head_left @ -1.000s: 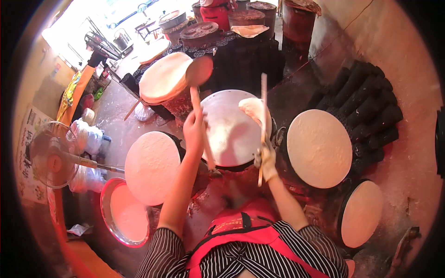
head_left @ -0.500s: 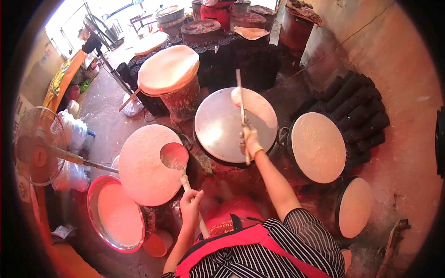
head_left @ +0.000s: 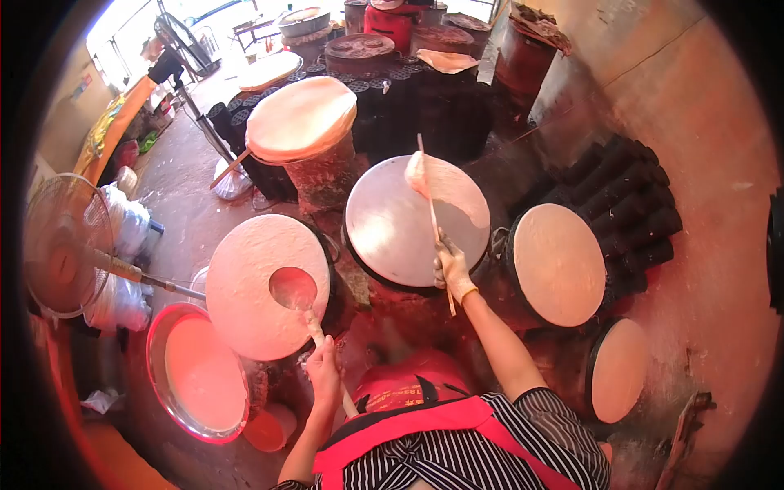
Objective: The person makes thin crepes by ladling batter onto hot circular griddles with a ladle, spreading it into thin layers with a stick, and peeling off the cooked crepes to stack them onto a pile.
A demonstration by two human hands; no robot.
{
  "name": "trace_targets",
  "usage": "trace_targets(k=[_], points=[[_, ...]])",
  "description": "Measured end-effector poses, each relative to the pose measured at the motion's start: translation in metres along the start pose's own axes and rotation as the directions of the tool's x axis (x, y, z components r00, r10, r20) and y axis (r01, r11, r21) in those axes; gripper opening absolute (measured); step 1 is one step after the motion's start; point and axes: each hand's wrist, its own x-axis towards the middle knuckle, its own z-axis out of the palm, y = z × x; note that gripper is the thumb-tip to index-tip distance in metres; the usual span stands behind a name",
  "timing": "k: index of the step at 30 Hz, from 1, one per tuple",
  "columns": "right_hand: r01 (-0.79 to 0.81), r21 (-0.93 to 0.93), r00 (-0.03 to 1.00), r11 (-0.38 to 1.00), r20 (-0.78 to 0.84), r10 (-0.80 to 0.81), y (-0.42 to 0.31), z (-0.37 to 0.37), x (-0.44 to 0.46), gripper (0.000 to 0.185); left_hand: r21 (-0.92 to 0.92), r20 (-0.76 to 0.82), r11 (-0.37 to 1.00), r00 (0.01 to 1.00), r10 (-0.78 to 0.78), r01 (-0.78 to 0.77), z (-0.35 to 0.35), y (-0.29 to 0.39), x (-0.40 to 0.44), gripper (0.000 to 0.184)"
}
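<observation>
My left hand (head_left: 325,374) is wrapped round the pale handle of a ladle (head_left: 292,287). The ladle's round bowl is over a thin pancake (head_left: 253,253) on a round griddle at the left; I cannot tell whether they touch. At the centre, my right hand (head_left: 452,266) grips a long thin stick (head_left: 428,186). That stick slants across a round grey griddle (head_left: 384,237), its far end past the rim. Along the stick, at the griddle's upper right, lies a strip of pale batter (head_left: 457,189).
A metal basin of batter (head_left: 204,376) stands at the lower left, near a fan (head_left: 69,245). Two more round griddles with pancakes (head_left: 559,265) (head_left: 618,371) are on the right, beside stacked black cylinders (head_left: 625,196). Behind, a pile of flat pancakes (head_left: 300,118) rests on a stand.
My right hand has drawn the stick back towards me and slightly right. The ladle in my left hand has shifted left and a little nearer. The view has moved slightly.
</observation>
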Motion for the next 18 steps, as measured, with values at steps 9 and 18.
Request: trace_targets(k=[9,18], points=[[-0.051,-0.222,0.999,0.974,0.004,0.053,-0.037,-0.116,0.002,0.033,0.155,-0.139,0.984,0.984,0.113,-0.091,0.056,-0.033,-0.022,0.028],[0.186,-0.376,0.909,0.907,0.416,-0.014,-0.037,-0.090,0.082,0.037,0.090,-0.307,0.995,0.949,0.064,-0.038,0.114,-0.072,-0.059,0.031]])
